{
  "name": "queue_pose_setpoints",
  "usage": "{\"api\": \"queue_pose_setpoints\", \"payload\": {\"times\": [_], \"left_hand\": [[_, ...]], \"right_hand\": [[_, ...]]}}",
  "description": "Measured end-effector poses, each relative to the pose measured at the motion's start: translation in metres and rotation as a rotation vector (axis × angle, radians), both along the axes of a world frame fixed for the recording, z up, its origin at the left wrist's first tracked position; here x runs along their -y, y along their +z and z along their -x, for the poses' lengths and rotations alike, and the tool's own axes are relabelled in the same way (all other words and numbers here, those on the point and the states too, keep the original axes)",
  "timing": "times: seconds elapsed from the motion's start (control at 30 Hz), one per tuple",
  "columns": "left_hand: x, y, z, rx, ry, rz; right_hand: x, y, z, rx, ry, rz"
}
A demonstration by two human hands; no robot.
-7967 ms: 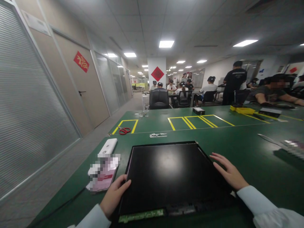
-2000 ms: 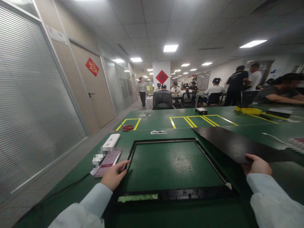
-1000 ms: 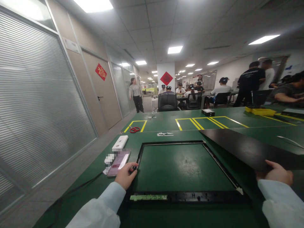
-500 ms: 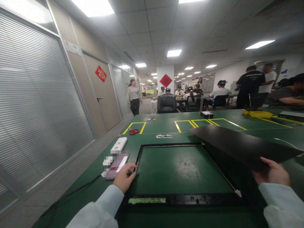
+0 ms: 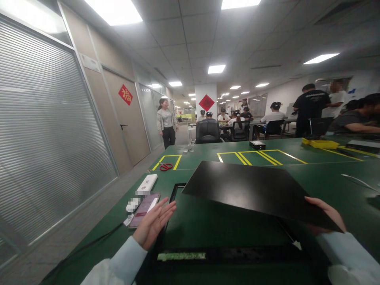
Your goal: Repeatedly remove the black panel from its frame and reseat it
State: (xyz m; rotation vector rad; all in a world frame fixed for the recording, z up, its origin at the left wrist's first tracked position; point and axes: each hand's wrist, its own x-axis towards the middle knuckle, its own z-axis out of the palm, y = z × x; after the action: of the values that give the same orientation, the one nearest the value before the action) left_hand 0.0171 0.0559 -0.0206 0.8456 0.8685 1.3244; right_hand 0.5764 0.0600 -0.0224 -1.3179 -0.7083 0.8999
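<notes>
A thin, flat black panel is held by its right edge in my right hand, thumb on top and the other fingers hidden beneath. It hovers tilted above a black rectangular frame lying on the green table, covering much of the frame's far and right sides. A green circuit board strip sits in the frame's near bar. My left hand is raised over the frame's left side, palm turned inward, fingers stretched out and holding nothing. Close by on its left lies a purple phone.
A white power bank and red-handled scissors lie at the left. Yellow tape outlines, a small black box and a yellow tray are farther back. A person stands beyond the table; others sit behind.
The black panel has moved left with my right hand, from beside the frame to above it. My left hand has let go of the frame's left side and opened out. The standing person is nearer.
</notes>
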Motion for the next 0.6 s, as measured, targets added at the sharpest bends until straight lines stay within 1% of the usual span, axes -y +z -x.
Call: {"api": "queue_pose_setpoints", "payload": {"times": [0.07, 0.1, 0.2, 0.27, 0.33, 0.43, 0.5, 0.6], "left_hand": [[0.001, 0.003, -0.001, 0.079, -0.052, 0.041], [0.001, 0.004, -0.001, 0.098, -0.069, 0.058], [0.000, 0.004, 0.001, 0.104, -0.097, 0.093], [-0.001, 0.003, 0.000, 0.077, -0.084, 0.105], [0.000, 0.002, -0.001, 0.030, -0.070, 0.102], [0.002, 0.000, -0.005, -0.059, -0.081, 0.068], [0.002, -0.001, -0.005, -0.081, -0.063, 0.046], [-0.001, 0.000, 0.000, -0.084, 0.029, 0.036]], "right_hand": [[0.002, 0.001, 0.010, -0.087, -0.071, 0.071], [0.004, 0.002, 0.017, -0.119, -0.082, 0.080], [0.003, 0.004, 0.033, -0.180, 0.095, 0.064], [-0.002, 0.005, 0.038, -0.181, 0.209, 0.040], [-0.011, 0.007, 0.038, -0.110, 0.268, 0.024], [-0.018, 0.010, 0.039, 0.046, 0.312, 0.041], [-0.015, 0.010, 0.042, 0.033, 0.359, 0.031], [0.000, 0.005, 0.051, -0.084, 0.471, 0.055]]}}
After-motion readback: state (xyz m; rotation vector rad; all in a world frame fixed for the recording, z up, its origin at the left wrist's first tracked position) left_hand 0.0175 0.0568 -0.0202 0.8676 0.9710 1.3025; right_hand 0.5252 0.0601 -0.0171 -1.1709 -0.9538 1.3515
